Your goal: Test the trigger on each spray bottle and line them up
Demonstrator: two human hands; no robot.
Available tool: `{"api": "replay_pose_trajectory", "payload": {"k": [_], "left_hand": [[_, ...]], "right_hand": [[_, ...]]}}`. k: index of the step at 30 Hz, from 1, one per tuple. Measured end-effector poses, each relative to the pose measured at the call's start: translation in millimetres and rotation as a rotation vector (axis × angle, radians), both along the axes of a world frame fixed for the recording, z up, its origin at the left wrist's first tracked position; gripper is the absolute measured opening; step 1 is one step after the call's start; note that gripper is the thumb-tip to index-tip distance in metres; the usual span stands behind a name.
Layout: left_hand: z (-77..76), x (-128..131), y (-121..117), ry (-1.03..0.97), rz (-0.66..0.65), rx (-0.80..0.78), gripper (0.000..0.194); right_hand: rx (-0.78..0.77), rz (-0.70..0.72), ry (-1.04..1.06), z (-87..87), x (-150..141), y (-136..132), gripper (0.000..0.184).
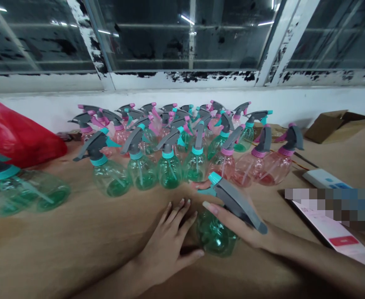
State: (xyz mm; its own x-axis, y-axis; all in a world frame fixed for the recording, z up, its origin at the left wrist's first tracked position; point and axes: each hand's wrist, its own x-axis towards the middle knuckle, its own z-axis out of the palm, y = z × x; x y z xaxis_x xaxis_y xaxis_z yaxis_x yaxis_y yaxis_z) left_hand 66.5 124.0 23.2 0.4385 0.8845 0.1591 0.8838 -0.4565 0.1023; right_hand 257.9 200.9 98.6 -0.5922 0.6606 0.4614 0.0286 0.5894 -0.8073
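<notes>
A green spray bottle [215,237] with a grey trigger head and a teal nozzle tip stands on the brown table [76,236] in front of me. My right hand [232,226] is wrapped round its neck under the trigger, fingers pointing left. My left hand [170,241] rests flat on the table just left of the bottle, fingers spread, thumb close to the bottle's base. Behind them stands a crowd of several green and pink spray bottles [170,166].
A red plastic bag [17,137] lies at the far left, with green bottles [20,191] lying on their sides below it. An open cardboard box [338,124] sits at the back right. White cartons and a leaflet [334,232] lie at the right. A window wall stands behind.
</notes>
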Motion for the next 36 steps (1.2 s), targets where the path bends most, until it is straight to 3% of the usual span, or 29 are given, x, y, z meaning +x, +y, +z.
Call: {"api": "replay_pose_trajectory", "payload": {"k": [24, 30, 32, 36], "left_hand": [[0.7, 0.7, 0.5, -0.004, -0.003, -0.020, 0.067], [0.2, 0.6, -0.6, -0.036, 0.003, -0.008, 0.068], [0.3, 0.6, -0.3, -0.042, -0.002, -0.016, 0.068], [0.9, 0.2, 0.2, -0.041, -0.007, -0.030, 0.069]], "right_hand": [[-0.023, 0.015, -0.016, 0.6, -1.9, 4.6, 0.021], [0.042, 0.021, 0.015, 4.0, -1.5, 5.0, 0.014], [0.063, -0.009, -0.017, 3.3, -0.5, 5.2, 0.009], [0.039, -0.084, -0.071, 0.0, 0.6, 6.0, 0.017]]}}
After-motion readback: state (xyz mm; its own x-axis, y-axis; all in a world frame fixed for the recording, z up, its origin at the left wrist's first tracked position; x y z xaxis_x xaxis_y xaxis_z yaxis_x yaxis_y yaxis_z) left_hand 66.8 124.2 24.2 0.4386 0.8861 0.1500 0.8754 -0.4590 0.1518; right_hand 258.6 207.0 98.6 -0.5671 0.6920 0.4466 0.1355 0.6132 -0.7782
